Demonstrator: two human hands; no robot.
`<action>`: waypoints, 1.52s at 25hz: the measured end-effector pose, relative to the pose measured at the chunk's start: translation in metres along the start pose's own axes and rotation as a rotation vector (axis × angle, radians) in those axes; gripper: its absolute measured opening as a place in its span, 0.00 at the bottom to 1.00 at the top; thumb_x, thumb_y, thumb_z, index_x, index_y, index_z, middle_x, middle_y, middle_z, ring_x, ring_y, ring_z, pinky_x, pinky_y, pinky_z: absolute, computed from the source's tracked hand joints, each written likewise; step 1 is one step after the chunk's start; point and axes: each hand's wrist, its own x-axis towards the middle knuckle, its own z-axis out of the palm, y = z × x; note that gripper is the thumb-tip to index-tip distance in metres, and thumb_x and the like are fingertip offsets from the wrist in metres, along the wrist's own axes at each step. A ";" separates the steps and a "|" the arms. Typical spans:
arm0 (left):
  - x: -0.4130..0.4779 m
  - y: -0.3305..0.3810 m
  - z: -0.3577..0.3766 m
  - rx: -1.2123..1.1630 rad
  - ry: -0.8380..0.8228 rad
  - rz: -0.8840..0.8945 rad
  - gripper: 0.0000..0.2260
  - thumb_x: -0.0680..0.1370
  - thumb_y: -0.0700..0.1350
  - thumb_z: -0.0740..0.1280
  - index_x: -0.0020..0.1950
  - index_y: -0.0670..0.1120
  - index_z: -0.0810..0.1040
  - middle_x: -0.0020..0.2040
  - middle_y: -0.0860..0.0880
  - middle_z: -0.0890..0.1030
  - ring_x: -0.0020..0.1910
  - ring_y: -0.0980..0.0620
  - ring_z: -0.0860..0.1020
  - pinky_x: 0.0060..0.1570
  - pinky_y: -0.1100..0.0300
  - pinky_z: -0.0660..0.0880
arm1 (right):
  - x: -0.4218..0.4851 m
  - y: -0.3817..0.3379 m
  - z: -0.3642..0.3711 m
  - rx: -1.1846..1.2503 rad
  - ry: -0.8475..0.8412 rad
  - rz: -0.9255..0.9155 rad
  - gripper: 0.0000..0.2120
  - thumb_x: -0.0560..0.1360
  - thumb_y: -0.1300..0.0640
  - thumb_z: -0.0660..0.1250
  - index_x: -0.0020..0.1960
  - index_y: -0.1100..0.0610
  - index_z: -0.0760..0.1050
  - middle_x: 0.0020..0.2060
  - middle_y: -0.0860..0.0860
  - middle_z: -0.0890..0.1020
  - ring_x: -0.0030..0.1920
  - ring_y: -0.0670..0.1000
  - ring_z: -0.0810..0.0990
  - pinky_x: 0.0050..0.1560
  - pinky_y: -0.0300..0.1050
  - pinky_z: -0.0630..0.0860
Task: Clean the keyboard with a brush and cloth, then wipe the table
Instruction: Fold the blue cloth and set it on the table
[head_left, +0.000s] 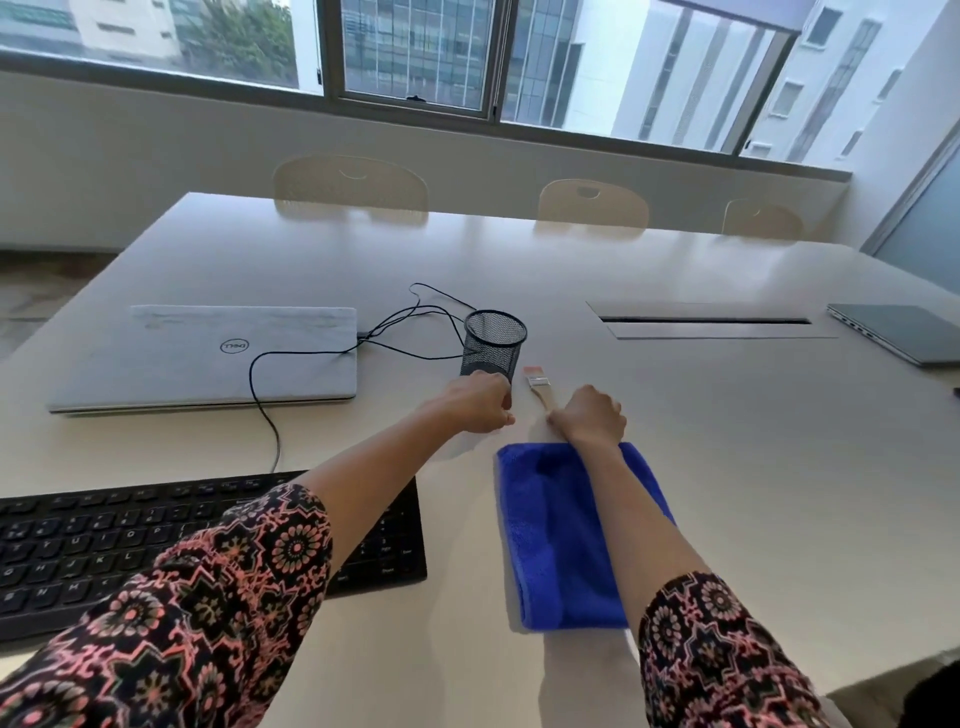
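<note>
Patterned sleeves (208, 597) are filling the bottom of the view, with both forearms reaching out over the pale table (675, 415). At far left a closed laptop (208, 358) is lying flat. The black keyboard (78, 551) is sitting at the near left edge, partly under the left forearm. Just right of it, the folded blue cloth (561, 530) is lying beneath the right forearm. Beyond the cloth a mesh cup (493, 340) is standing upright. The left hand (480, 405) is curling at the cup's base; whether it is gripping anything cannot be told. The right hand (592, 415) is gripping the handle of the brush (537, 384), bristles pointing away.
</note>
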 end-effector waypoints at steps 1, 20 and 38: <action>0.002 0.003 0.000 -0.008 -0.002 0.013 0.12 0.78 0.50 0.69 0.58 0.46 0.80 0.56 0.48 0.81 0.57 0.48 0.77 0.55 0.53 0.75 | 0.006 0.002 -0.003 0.079 -0.054 0.033 0.15 0.74 0.51 0.71 0.55 0.59 0.77 0.56 0.58 0.81 0.60 0.61 0.77 0.56 0.50 0.74; 0.034 0.003 -0.125 -0.440 0.587 0.090 0.08 0.72 0.46 0.76 0.50 0.50 0.85 0.42 0.53 0.85 0.41 0.58 0.81 0.49 0.61 0.77 | 0.044 -0.062 -0.162 0.698 0.302 -0.394 0.07 0.72 0.64 0.74 0.50 0.61 0.84 0.43 0.55 0.86 0.39 0.55 0.85 0.48 0.53 0.84; 0.061 -0.039 -0.081 -0.265 0.452 -0.132 0.06 0.71 0.50 0.73 0.46 0.54 0.86 0.40 0.49 0.85 0.44 0.47 0.81 0.41 0.54 0.77 | 0.082 -0.108 -0.074 0.419 -0.111 -0.512 0.08 0.71 0.68 0.68 0.40 0.61 0.85 0.37 0.63 0.85 0.36 0.51 0.79 0.47 0.61 0.83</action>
